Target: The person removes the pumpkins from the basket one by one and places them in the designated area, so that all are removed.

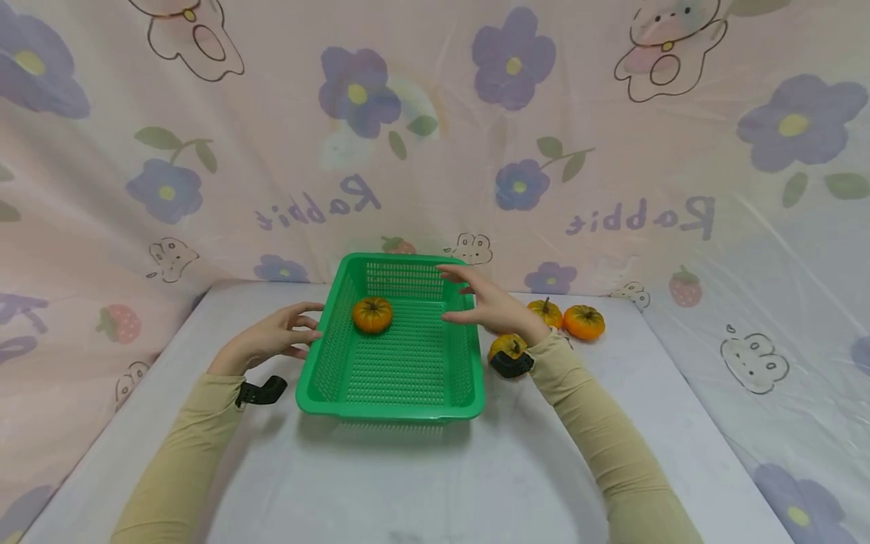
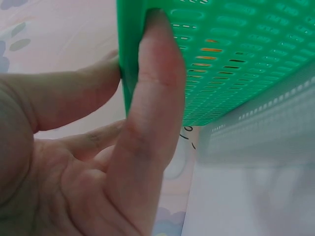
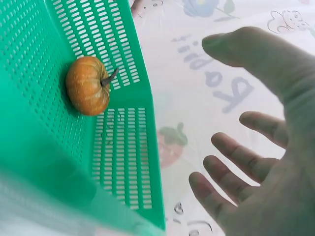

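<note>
A green plastic basket [image 1: 397, 355] with slotted walls stands on the table, holding one small orange pumpkin [image 1: 372, 315] near its left wall. At the basket's left rim is my left hand [image 1: 279, 336]; in the left wrist view, the thumb and a finger [image 2: 160, 73] pinch the rim's edge from outside. Over the right rim hovers my right hand [image 1: 492, 306], its fingers spread and holding nothing. The right wrist view shows that hand apart from the basket wall, with the pumpkin [image 3: 88, 86] visible inside.
Right of the basket lie three more small pumpkins: one [image 1: 508, 349] partly behind the right wrist's black strap mount, another [image 1: 546, 311] behind it, and a third [image 1: 584, 323] farther right. A printed curtain [image 1: 435, 166] hangs behind the white table [image 1: 421, 483].
</note>
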Demonstrator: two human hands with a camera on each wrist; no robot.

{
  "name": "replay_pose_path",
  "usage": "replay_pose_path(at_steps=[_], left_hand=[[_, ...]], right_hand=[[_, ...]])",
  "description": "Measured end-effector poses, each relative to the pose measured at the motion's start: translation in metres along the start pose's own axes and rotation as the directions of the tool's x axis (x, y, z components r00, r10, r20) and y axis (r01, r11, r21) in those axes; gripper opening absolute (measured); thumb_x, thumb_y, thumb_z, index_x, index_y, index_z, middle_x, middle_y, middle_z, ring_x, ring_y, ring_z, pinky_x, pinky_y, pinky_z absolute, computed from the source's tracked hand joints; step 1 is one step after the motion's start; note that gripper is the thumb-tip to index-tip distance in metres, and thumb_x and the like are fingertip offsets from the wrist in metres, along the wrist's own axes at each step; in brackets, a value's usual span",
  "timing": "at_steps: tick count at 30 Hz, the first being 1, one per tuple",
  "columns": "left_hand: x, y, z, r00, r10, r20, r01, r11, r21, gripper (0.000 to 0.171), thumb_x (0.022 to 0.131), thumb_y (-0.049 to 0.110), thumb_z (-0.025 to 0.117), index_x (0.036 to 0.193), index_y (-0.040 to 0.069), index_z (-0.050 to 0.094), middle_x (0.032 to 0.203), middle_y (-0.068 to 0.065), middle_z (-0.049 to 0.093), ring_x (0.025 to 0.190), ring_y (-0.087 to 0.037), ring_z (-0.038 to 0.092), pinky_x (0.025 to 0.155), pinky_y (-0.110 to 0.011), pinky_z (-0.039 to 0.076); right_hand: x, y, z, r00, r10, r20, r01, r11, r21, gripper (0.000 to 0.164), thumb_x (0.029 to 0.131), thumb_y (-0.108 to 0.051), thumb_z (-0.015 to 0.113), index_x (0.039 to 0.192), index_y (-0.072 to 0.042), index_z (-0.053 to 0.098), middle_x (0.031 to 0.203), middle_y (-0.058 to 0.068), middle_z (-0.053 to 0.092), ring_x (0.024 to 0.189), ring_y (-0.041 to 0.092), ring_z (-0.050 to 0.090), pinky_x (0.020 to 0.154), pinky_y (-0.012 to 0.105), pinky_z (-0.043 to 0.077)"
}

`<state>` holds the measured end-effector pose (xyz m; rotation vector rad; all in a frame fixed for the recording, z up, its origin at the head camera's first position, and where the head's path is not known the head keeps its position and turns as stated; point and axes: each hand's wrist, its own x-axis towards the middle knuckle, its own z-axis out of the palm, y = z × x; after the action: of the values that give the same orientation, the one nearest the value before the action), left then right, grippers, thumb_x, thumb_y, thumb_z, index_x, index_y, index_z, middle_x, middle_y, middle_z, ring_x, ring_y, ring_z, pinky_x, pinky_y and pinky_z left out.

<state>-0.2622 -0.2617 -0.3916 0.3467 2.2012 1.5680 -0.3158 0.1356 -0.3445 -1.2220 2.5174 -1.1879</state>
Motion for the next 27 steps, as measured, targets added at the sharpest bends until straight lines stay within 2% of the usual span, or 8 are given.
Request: replay_pose_path(at_steps=[3, 7, 11, 18, 27], left_hand=[[0.001, 0.0, -0.001, 1.0, -0.001, 0.002, 0.001, 1.0, 0.003, 0.071, 0.096, 0.016, 0.06, 0.151, 0.004, 0.017, 0.118, -0.025, 0.048, 0.092, -0.026, 0.06, 0.077, -0.04, 0.056], [0.001, 0.0, -0.001, 1.0, -0.002, 0.002, 0.002, 1.0, 0.003, 0.07, 0.097, 0.016, 0.059, 0.151, 0.005, 0.017, 0.118, -0.024, 0.048, 0.092, -0.025, 0.06, 0.077, -0.039, 0.057], [0.001, -0.001, 0.0, 1.0, -0.005, -0.008, 0.005, 1.0, -0.003, 0.068, 0.097, 0.014, 0.059, 0.151, 0.005, 0.018, 0.116, -0.023, 0.049, 0.091, -0.024, 0.06, 0.076, -0.039, 0.057], [0.002, -0.001, 0.0, 1.0, -0.005, -0.002, 0.005, 1.0, -0.004, 0.069, 0.097, 0.014, 0.06, 0.151, 0.004, 0.018, 0.116, -0.023, 0.05, 0.091, -0.024, 0.061, 0.076, -0.038, 0.057], [0.001, 0.0, -0.001, 1.0, -0.007, -0.001, 0.007, 1.0, -0.008, 0.069, 0.097, 0.014, 0.059, 0.151, 0.004, 0.018, 0.115, -0.023, 0.05, 0.09, -0.023, 0.061, 0.076, -0.039, 0.057]], right_hand=[[0.012, -0.003, 0.004, 1.0, 0.016, 0.022, -0.016, 1.0, 0.026, 0.082, 0.085, -0.02, 0.076, 0.15, -0.013, 0.027, 0.148, 0.007, 0.034, 0.132, 0.024, 0.035, 0.106, 0.044, 0.035], [0.029, -0.003, 0.01, 0.999, 0.014, 0.03, -0.015, 1.0, 0.021, 0.082, 0.084, -0.019, 0.076, 0.15, -0.01, 0.028, 0.145, 0.009, 0.036, 0.132, 0.027, 0.035, 0.106, 0.04, 0.036], [0.047, 0.002, 0.019, 1.0, 0.003, 0.006, -0.004, 1.0, 0.01, 0.081, 0.083, -0.016, 0.077, 0.148, -0.005, 0.029, 0.142, 0.014, 0.04, 0.13, 0.032, 0.038, 0.105, 0.043, 0.037], [0.068, 0.013, 0.038, 1.0, 0.026, 0.017, -0.027, 0.998, 0.061, 0.094, 0.081, -0.013, 0.079, 0.153, -0.009, 0.018, 0.146, 0.021, 0.035, 0.133, 0.037, 0.034, 0.107, 0.049, 0.033], [0.087, 0.015, 0.054, 0.991, 0.087, 0.098, -0.086, 0.996, -0.02, 0.088, 0.082, -0.02, 0.079, 0.151, -0.007, 0.026, 0.148, 0.014, 0.035, 0.134, 0.033, 0.033, 0.108, 0.044, 0.034]])
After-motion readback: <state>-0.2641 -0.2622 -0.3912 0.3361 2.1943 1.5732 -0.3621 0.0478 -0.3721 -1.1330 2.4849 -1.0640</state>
